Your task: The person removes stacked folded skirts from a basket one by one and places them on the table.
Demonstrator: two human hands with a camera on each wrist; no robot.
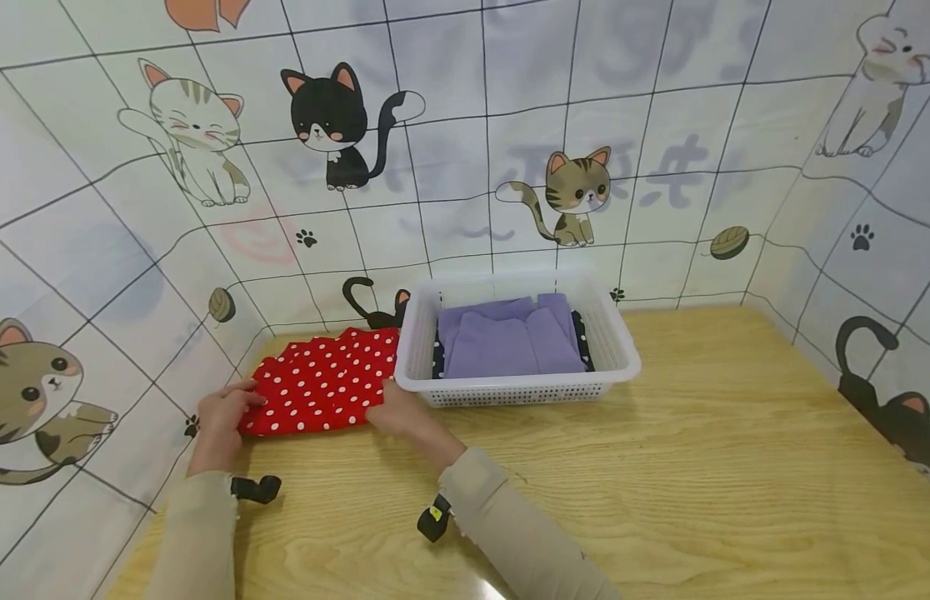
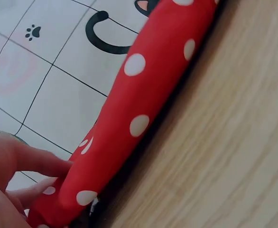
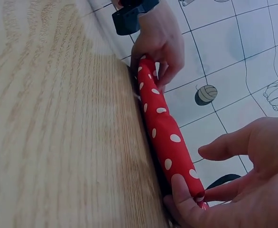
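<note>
A folded red cloth with white polka dots [image 1: 322,379] lies on the table beside the basket, its long front edge toward me. At its left front corner my left hand [image 1: 223,412] grips the fabric; in the left wrist view the fingers [image 2: 44,161] bend over the rounded fold. My right hand [image 1: 402,412] pinches the right front corner, close to the basket. The right wrist view shows the right hand [image 3: 253,180] around the near end of the fold, index finger apart from the cloth, and the left hand [image 3: 160,45] gripping the far end.
A white plastic basket [image 1: 517,386] stands right of the red cloth, against the back wall. Inside are folded purple garments [image 1: 502,342] over a black cloth with white dots [image 1: 438,357]. The wooden table [image 1: 697,467] is bounded by cat-printed walls at the back and sides.
</note>
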